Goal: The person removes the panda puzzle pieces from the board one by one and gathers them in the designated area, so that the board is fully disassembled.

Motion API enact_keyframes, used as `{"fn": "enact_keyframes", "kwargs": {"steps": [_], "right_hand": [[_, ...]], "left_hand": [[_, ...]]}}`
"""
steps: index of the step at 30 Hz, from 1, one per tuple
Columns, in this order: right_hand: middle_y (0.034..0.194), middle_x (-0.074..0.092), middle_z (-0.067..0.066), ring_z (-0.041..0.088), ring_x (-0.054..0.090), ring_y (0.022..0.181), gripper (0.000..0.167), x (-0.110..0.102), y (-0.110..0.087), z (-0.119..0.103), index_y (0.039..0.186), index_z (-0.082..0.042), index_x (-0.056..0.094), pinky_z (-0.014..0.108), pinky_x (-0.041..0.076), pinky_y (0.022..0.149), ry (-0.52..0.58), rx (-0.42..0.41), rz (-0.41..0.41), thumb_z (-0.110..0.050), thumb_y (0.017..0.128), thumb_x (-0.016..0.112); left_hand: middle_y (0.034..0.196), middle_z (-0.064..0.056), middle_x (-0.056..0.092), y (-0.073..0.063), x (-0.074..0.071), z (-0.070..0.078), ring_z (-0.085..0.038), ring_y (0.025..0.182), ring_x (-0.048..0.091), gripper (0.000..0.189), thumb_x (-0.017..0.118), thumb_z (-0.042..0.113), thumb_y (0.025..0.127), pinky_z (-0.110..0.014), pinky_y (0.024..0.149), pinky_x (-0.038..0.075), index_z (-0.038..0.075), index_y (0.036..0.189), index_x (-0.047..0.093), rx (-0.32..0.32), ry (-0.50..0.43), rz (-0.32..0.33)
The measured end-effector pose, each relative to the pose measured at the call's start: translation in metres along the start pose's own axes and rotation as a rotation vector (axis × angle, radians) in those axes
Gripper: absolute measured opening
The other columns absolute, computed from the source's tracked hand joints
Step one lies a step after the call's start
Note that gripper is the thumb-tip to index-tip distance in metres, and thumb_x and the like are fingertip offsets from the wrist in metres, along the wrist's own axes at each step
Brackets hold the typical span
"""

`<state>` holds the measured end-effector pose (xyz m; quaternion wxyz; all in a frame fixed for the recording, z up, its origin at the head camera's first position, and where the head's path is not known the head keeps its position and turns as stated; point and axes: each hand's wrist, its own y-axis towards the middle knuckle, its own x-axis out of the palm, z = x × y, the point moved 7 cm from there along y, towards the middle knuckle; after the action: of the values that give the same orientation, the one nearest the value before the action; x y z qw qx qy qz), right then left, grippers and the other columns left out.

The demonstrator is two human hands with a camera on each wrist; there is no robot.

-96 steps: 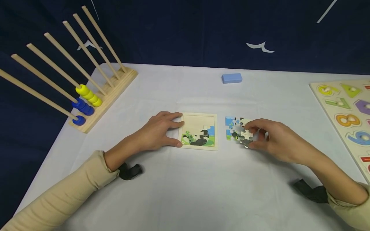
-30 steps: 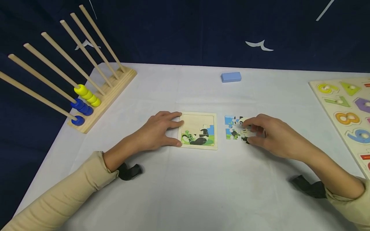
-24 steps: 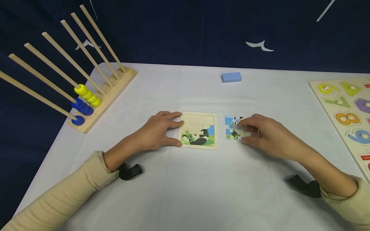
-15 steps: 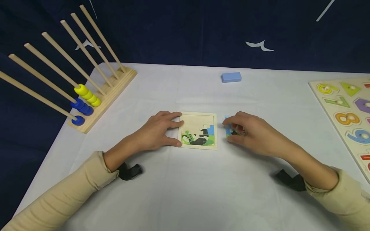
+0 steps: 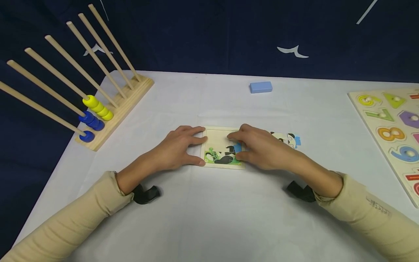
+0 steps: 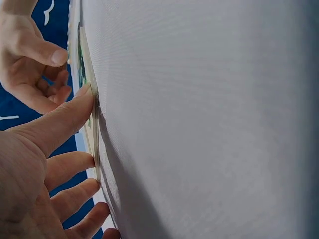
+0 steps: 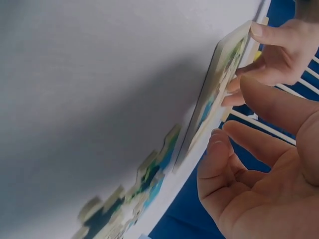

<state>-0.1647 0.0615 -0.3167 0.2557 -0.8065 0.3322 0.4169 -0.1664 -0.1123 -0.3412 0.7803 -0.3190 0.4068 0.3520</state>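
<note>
My left hand [image 5: 176,147] rests at the left edge of a small square wooden puzzle tray [image 5: 217,137], thumb at the near corner and straight fingers farther up. Panda picture pieces [image 5: 224,158] fill the tray's lower part and right side; bare wood shows above. My right hand [image 5: 266,148] is over the tray's right edge, thumb and index finger spread apart. In the right wrist view nothing shows between that hand's thumb and fingers [image 7: 222,149]. Loose jigsaw pieces [image 5: 283,137] with a panda face lie right of the tray, partly hidden behind the right hand.
A wooden abacus stand [image 5: 122,112] with tall pegs and blue and yellow beads stands at the left. A blue block [image 5: 260,87] lies toward the back. At the right is a number and shape peg board [image 5: 370,125]. White cloth [image 5: 209,211] covers the table.
My right hand has moved left from the loose pieces to the tray's right edge, uncovering some loose pieces behind it. The left hand stays at the tray's left edge.
</note>
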Motion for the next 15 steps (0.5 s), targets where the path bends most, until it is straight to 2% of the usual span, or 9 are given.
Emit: {"fn": "enact_keyframes", "kwargs": {"steps": [7, 15], "right_hand": [[0.103, 0.057, 0.011, 0.02, 0.049, 0.081, 0.049, 0.009, 0.0075, -0.0006, 0.13, 0.006, 0.061, 0.034, 0.042, 0.072, -0.068, 0.038, -0.061, -0.011, 0.087, 0.075], [0.106, 0.056, 0.011, 0.022, 0.049, 0.088, 0.047, 0.0082, 0.0088, -0.0012, 0.126, 0.002, 0.064, 0.035, 0.042, 0.077, -0.064, 0.06, -0.023, -0.008, 0.083, 0.08]], "left_hand": [[0.155, -0.008, 0.037, 0.0004, -0.0001, 0.0003, -0.032, 0.14, 0.031, 0.07, 0.082, 0.037, 0.081, -0.057, 0.107, 0.028, 0.009, 0.14, 0.057, -0.004, -0.003, -0.001], [0.155, -0.008, 0.037, 0.0007, 0.0, -0.0007, -0.033, 0.14, 0.031, 0.07, 0.082, 0.036, 0.081, -0.057, 0.108, 0.027, 0.009, 0.14, 0.057, -0.005, -0.003, -0.007]]}}
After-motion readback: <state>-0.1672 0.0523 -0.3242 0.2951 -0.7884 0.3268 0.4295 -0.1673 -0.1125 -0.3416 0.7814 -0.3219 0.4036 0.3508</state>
